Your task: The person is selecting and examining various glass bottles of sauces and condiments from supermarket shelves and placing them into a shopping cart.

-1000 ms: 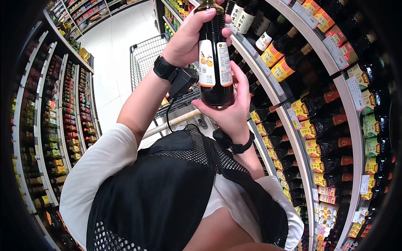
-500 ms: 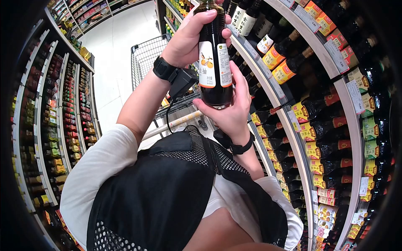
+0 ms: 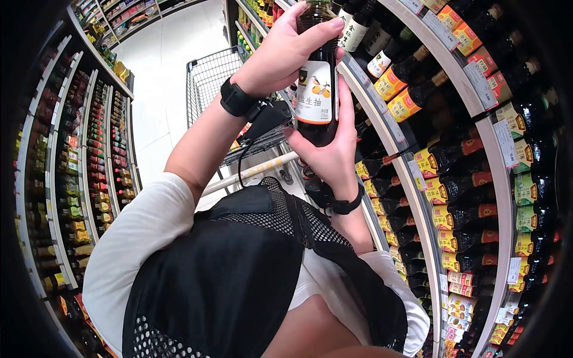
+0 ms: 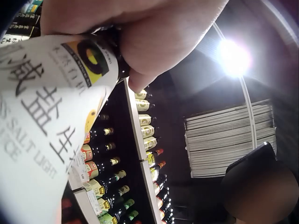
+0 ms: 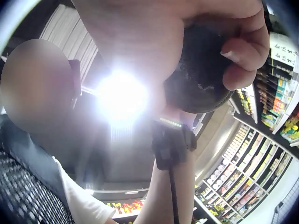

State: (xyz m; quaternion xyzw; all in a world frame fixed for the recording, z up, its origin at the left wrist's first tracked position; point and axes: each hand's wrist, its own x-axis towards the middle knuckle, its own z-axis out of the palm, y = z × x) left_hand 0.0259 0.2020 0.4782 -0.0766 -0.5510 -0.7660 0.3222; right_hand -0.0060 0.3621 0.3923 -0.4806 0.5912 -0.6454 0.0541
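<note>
A dark soy sauce bottle [image 3: 316,98] with a white label, printed with orange fruit, is held up in front of the chest. Its neck is gripped by my left hand [image 3: 277,56], the thumb lying across the front. Lower down, my right hand [image 3: 333,158] holds the bottle near its base between thumb and fingers. Large characters and the words "salt light" fill the label [image 4: 39,112] in the left wrist view. From below, the right wrist view shows the bottle's dark bottom [image 5: 201,77] with curled fingers [image 5: 247,56] around its side.
Shelves of sauce bottles [image 3: 459,197] curve close along the right, with price tags on their edges. A wire shopping cart [image 3: 212,80] stands ahead, its handle [image 3: 250,173] just beyond my vest. More bottle shelves [image 3: 98,155] line the left across the pale floor [image 3: 158,89].
The bottle has turned, so its front label now faces the head camera instead of its side. It has shifted slightly right, with the left hand reaching further over the neck.
</note>
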